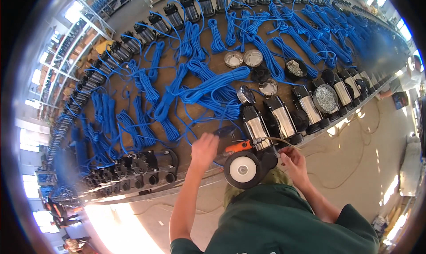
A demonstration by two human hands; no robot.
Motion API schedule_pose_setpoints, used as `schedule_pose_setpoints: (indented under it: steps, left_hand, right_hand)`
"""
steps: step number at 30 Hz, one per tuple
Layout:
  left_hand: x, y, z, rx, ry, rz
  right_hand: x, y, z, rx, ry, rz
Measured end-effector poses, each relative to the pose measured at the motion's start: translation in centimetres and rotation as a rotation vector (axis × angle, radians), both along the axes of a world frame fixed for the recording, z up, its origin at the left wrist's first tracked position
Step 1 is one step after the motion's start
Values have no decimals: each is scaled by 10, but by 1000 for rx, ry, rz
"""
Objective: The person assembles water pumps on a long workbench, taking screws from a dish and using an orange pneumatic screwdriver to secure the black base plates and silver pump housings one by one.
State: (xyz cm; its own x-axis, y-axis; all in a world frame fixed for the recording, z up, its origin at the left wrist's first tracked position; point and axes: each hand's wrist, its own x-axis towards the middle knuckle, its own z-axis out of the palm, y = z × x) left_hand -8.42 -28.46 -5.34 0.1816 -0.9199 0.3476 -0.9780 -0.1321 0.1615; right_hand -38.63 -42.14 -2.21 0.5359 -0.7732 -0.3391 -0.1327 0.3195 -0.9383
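In front of me lies a black pump point(227, 169) with a white disc point(243, 169) at its round end. My left hand point(204, 150) is over the bench edge, left of the pump, beside a dark object point(225, 131); its fingers are partly hidden and slightly blurred. Between that hand and the pumps lies an orange-handled tool point(238, 146) with a hose point(277, 139) running right. My right hand point(293, 161) is curled with its fingertips together, just right of the pump; what they hold is too small to name. Steel-bodied pumps point(256, 127) stand beyond.
Blue cable coils point(213, 84) cover much of the bench. A bowl of small metal parts point(325, 98) rests on the pumps at right; a black bowl point(295, 69) stands behind. Round metal covers point(234, 59) lie mid-bench. Black castings point(140, 164) line the left edge. Another person point(406, 78) is far right.
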Motion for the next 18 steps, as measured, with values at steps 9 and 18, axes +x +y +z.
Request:
schedule_pose_setpoints:
  steps: [9, 18]
  left_hand:
    - [-97, 64, 131, -392, 141, 44]
    - [-153, 81, 94, -74, 1683, 748]
  right_hand:
    - [28, -8, 72, -857, -102, 296]
    - [7, 15, 69, 110, 32, 400]
